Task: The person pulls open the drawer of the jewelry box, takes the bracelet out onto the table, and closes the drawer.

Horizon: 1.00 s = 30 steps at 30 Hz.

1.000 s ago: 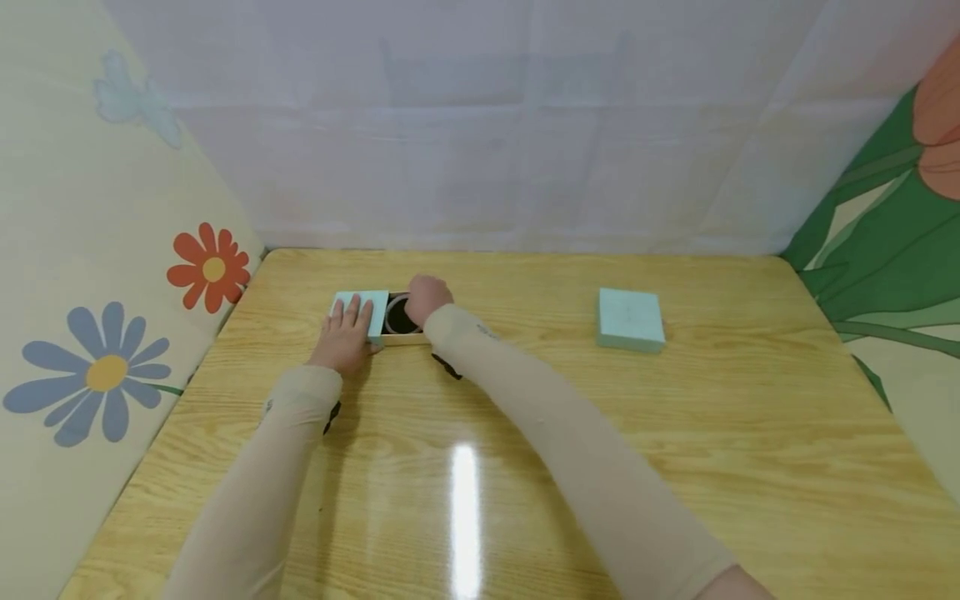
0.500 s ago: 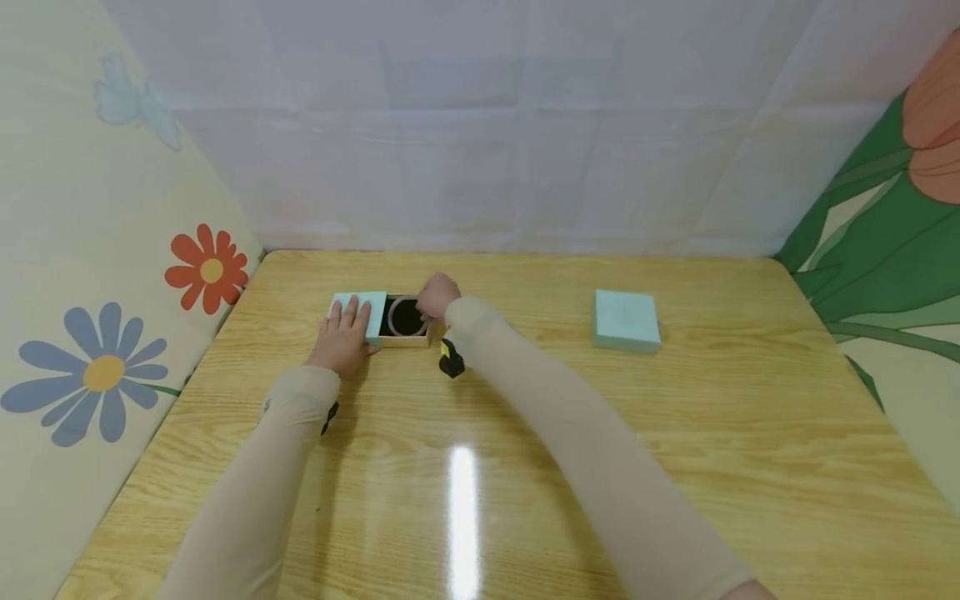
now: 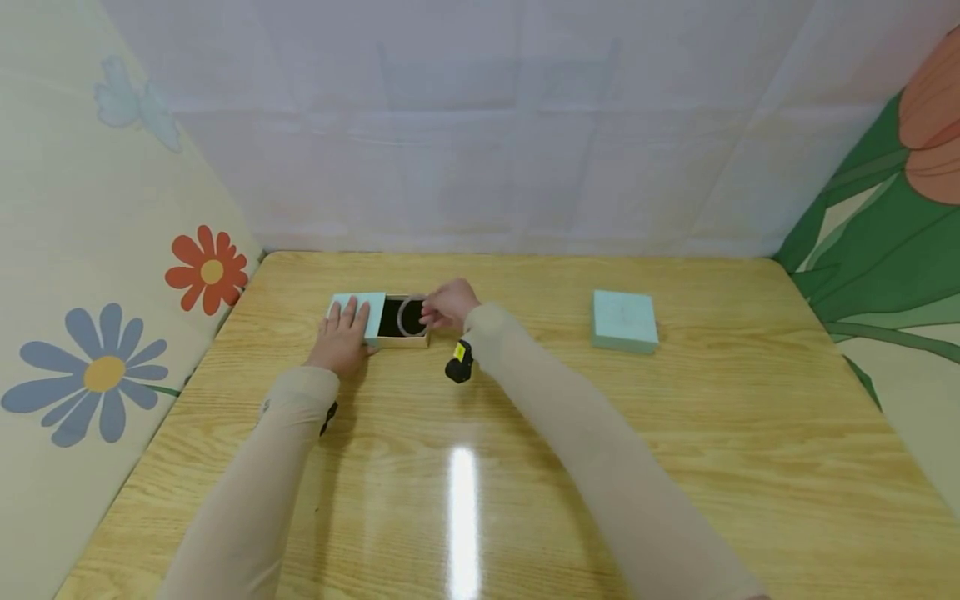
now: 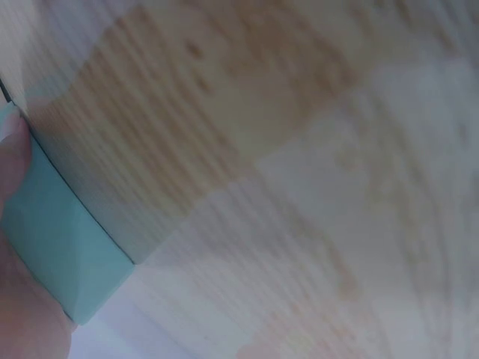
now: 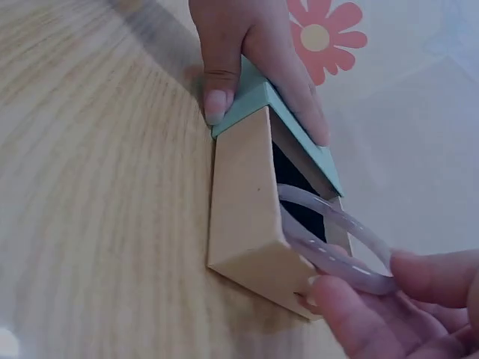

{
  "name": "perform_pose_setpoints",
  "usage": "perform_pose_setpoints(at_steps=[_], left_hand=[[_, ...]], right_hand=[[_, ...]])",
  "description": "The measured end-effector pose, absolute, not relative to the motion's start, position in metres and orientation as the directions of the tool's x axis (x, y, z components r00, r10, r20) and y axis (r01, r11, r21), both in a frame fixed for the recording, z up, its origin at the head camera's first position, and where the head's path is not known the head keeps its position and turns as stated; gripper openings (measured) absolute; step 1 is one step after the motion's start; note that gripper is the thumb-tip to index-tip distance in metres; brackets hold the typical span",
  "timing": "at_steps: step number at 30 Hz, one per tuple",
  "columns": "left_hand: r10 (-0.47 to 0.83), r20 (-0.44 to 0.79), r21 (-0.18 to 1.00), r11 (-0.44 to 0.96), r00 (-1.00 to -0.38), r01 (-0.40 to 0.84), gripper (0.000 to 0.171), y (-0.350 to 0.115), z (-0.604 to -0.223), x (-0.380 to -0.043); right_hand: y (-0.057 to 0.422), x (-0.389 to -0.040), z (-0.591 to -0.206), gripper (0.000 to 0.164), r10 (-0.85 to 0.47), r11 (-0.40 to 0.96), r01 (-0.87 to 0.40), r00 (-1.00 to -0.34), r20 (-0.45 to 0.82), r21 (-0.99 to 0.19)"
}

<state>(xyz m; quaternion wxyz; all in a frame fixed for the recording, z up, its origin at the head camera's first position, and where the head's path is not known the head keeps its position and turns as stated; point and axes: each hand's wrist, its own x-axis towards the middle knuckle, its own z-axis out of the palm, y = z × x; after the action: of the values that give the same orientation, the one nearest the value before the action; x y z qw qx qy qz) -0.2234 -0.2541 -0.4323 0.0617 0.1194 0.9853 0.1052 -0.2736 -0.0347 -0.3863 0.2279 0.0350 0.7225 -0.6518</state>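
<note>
My right hand (image 3: 450, 305) pinches a pale translucent bangle (image 5: 344, 268) between thumb and fingers. The bangle tilts up at the right end of a box, its far part still over the dark inside (image 5: 296, 176). That box has a cream drawer (image 5: 243, 198) pulled partway out of a mint-green sleeve (image 3: 377, 310). On the sleeve's top my left hand (image 3: 341, 340) rests with fingers straight and spread. Its thumb (image 5: 218, 97) presses the near side of the sleeve. In the left wrist view, the thumb and part of the green side (image 4: 60, 224) show.
A second mint-green box (image 3: 624, 317) stands on the right of the wooden table (image 3: 555, 400). A pale curtain (image 3: 495, 150) hangs behind, with flower-printed walls at both sides. Black wrist cameras (image 3: 459, 367) sit under the sleeves.
My right hand has moved right, lifting the bangle's right side from the drawer so that it now tilts. My left hand has stayed on the sleeve.
</note>
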Motion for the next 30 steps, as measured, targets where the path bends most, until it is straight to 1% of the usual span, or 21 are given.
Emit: perform_pose_setpoints(at_steps=[5,9,13,21,30], left_hand=[[0.248,-0.094,0.22,0.95,-0.964,0.223,0.078,-0.254,-0.433,-0.223],[0.244,-0.1,0.23,0.949,-0.965,0.216,0.078,-0.254,-0.432,-0.222],[0.239,-0.117,0.237,0.949,-0.964,0.206,0.078,-0.253,-0.43,-0.222],[0.244,-0.102,0.223,0.95,-0.964,0.217,0.077,-0.253,-0.43,-0.222],[0.247,-0.102,0.222,0.95,-0.964,0.22,0.077,-0.253,-0.43,-0.222]], right_hand=[[-0.029,-0.269,-0.391,0.037,-0.242,0.005,0.409,-0.885,-0.398,-0.913],[-0.028,-0.268,-0.398,0.033,-0.214,-0.108,0.419,-0.895,-0.391,-0.901],[-0.023,-0.266,-0.401,0.031,-0.205,-0.179,0.417,-0.902,-0.381,-0.891],[-0.01,-0.263,-0.402,0.034,-0.208,-0.246,0.431,-0.898,-0.387,-0.868],[0.006,-0.261,-0.398,0.034,-0.177,-0.274,0.439,-0.897,-0.404,-0.856]])
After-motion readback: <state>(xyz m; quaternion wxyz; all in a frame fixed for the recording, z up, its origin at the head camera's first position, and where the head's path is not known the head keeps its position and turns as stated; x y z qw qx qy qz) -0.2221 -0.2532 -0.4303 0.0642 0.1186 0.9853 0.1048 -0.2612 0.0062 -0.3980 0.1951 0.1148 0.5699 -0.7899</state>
